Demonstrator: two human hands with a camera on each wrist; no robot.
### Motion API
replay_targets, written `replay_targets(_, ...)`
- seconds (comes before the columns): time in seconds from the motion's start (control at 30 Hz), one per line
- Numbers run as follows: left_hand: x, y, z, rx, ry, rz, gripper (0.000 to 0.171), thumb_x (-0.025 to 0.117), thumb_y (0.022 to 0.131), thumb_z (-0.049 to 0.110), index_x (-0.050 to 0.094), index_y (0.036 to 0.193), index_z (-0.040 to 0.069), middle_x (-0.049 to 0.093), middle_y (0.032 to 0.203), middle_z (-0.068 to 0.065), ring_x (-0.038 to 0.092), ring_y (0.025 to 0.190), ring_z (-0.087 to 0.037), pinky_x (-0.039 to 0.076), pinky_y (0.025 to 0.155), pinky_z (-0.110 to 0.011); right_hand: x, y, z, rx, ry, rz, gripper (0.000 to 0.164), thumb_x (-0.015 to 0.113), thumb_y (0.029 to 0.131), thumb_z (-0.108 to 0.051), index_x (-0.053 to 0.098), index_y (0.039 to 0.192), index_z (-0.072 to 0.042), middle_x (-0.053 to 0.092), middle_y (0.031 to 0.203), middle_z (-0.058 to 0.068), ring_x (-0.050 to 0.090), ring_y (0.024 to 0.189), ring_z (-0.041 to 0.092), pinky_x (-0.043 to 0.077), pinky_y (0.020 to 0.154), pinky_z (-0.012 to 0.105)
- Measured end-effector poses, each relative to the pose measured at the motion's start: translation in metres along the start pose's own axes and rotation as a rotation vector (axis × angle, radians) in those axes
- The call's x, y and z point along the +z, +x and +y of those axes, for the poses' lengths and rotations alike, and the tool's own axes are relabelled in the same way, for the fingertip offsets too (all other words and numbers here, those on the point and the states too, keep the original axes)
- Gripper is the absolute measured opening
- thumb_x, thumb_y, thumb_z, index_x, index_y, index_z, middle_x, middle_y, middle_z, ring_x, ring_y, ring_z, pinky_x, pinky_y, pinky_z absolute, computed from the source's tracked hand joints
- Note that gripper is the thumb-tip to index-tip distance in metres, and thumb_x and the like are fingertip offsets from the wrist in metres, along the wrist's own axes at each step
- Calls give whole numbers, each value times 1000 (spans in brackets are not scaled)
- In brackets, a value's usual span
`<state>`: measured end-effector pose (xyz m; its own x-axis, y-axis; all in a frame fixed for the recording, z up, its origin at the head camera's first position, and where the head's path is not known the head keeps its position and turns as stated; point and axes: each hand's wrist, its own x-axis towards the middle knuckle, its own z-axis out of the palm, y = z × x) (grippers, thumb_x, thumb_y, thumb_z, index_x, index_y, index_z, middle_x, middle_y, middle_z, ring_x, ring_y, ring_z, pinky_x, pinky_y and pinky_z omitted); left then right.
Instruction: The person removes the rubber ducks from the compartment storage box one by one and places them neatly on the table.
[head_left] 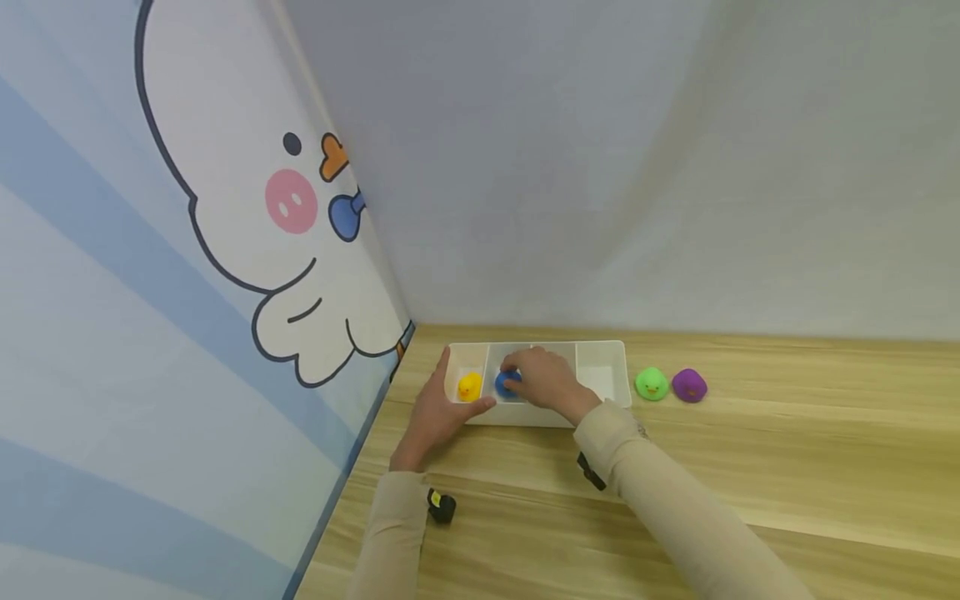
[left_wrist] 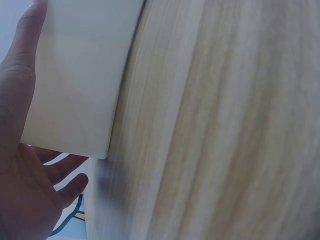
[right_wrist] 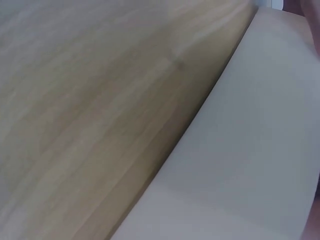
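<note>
A long white divided box point(head_left: 603, 383) lies on the table near the back wall. In its leftmost compartment sits a yellow rubber duck point(head_left: 470, 387). My right hand point(head_left: 547, 379) reaches into the second compartment from the left and pinches a blue rubber duck point(head_left: 506, 383), partly covered by the fingers. My left hand point(head_left: 438, 412) rests against the box's left front corner, its thumb along the front edge and its fingers along the left end. From the left wrist, the thumb lies on the white front wall point(left_wrist: 80, 80). The right wrist view barely shows the hand.
Right of the box, a green rubber duck point(head_left: 652, 384) and a purple rubber duck point(head_left: 690, 385) sit side by side on the wooden table point(head_left: 810, 450). A pale wall point(head_left: 600, 167) stands close behind. A wall with a cartoon bird point(head_left: 247, 167) borders the left.
</note>
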<state>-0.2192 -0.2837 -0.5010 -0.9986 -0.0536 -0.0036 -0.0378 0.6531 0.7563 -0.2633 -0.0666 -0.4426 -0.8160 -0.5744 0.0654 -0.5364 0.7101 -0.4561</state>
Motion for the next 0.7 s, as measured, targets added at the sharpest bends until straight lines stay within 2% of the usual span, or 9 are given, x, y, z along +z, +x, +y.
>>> replay_targets(0.23, -2, -2, 0, -10, 3, -4, 124, 80, 74, 69, 5, 165, 32, 27, 170, -8, 37, 152, -34, 32, 124, -60, 1, -1, 3, -27, -1, 17, 27, 70, 98, -24, 74, 121, -10, 76, 120, 7, 72, 108, 27, 62, 85, 44)
replay_targets(0.5, -2, -4, 4, -12, -2, -12, 123, 80, 74, 68, 5, 165, 32, 26, 171, -8, 36, 153, -35, 32, 124, -61, -4, -5, 4, -32, 64, 39, 31, 68, 99, -27, 71, 125, -10, 76, 122, 6, 71, 113, 27, 60, 93, 46)
replay_targets(0.7, -2, -3, 4, -3, -12, -5, 123, 80, 75, 67, 6, 166, 30, 26, 171, -8, 36, 153, -35, 31, 123, -62, -9, -7, 2, -43, 73, 45, 31, 67, 100, -27, 70, 124, -8, 75, 122, 8, 72, 109, 29, 60, 91, 46)
